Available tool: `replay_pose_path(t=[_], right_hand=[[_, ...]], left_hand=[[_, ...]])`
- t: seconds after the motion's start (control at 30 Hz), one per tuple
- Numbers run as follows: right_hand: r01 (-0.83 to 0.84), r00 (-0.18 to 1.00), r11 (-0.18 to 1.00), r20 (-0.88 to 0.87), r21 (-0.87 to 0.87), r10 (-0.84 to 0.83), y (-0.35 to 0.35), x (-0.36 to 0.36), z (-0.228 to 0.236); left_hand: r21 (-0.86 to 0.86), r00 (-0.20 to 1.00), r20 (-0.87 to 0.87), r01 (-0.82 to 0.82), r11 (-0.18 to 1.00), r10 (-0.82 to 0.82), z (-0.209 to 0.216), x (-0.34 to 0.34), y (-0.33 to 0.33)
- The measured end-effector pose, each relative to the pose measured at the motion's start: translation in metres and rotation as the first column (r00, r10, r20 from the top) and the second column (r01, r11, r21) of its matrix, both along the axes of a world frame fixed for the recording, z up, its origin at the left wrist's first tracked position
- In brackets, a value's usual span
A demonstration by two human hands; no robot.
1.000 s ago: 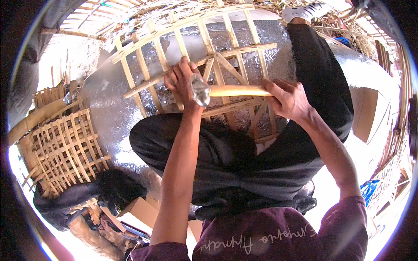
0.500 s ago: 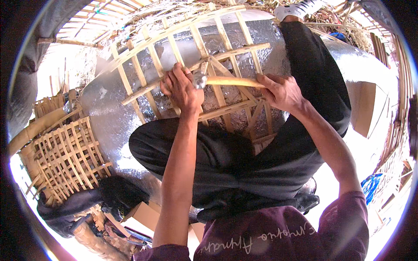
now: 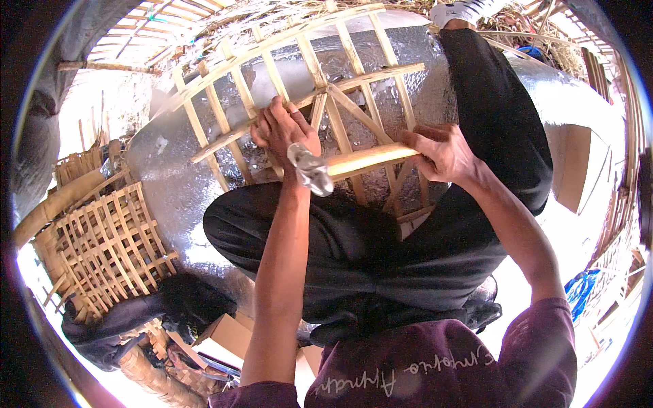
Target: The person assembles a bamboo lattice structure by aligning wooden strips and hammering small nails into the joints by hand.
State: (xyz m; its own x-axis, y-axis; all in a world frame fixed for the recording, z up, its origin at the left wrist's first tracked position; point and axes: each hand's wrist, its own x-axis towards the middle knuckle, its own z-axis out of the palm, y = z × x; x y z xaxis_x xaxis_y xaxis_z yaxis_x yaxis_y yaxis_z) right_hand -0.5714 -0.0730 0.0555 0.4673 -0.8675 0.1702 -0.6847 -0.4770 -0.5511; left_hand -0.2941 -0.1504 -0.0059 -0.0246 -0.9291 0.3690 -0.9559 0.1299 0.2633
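Observation:
A lattice of pale bamboo strips (image 3: 340, 136) lies over a silvery sheet in front of my bent legs. My left hand (image 3: 284, 132) is closed over one of its crossings, fingertips pressed to the strips. Whether those fingers also pinch something small cannot be made out. My right hand (image 3: 442, 153) grips the far end of a hammer's wooden handle. The hammer (image 3: 367, 159) is raised, its shiny metal head hanging above my left wrist and apart from the lattice. Behind the hammer, part of the lattice is hidden.
Silvery sheeting (image 3: 170, 149) covers the surface beneath the lattice. A woven bamboo panel (image 3: 109, 245) lies at the left, with a person's dark-clothed limb (image 3: 122, 323) below it. Cardboard (image 3: 570, 166) stands at the right, near a blue bundle (image 3: 581, 292). Dry straw lies at the far side.
The hammer head has lifted away from the lattice crossing and come nearer to me. My right hand has lowered slightly in view; my left hand stays at the same crossing.

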Motion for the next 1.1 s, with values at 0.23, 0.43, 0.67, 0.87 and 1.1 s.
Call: replay_pose_path(t=[0.23,0.43,0.67,0.87,1.1], right_hand=[[0.136,0.989,0.989,-0.059,0.058,-0.133,-0.006,-0.005,-0.002],[0.119,0.992,0.99,-0.06,0.073,-0.115,-0.005,-0.002,-0.007],[0.099,0.994,0.995,-0.043,0.02,-0.098,-0.007,-0.001,-0.006],[0.137,0.988,0.99,-0.076,0.012,-0.136,-0.006,-0.005,-0.013],[0.037,0.999,0.999,0.026,0.035,-0.038,-0.004,-0.004,-0.001]], left_hand=[[0.025,1.0,-0.016,-0.007,1.0,0.008,0.004,-0.003,0.002],[-0.019,0.999,0.021,-0.029,0.999,0.029,0.003,-0.002,0.001],[0.041,0.999,0.034,0.017,0.999,-0.018,0.004,0.001,0.0],[0.015,0.999,-0.009,0.034,0.999,-0.034,0.004,-0.001,0.001],[0.02,1.0,0.007,-0.003,1.0,0.003,0.008,-0.004,0.004]])
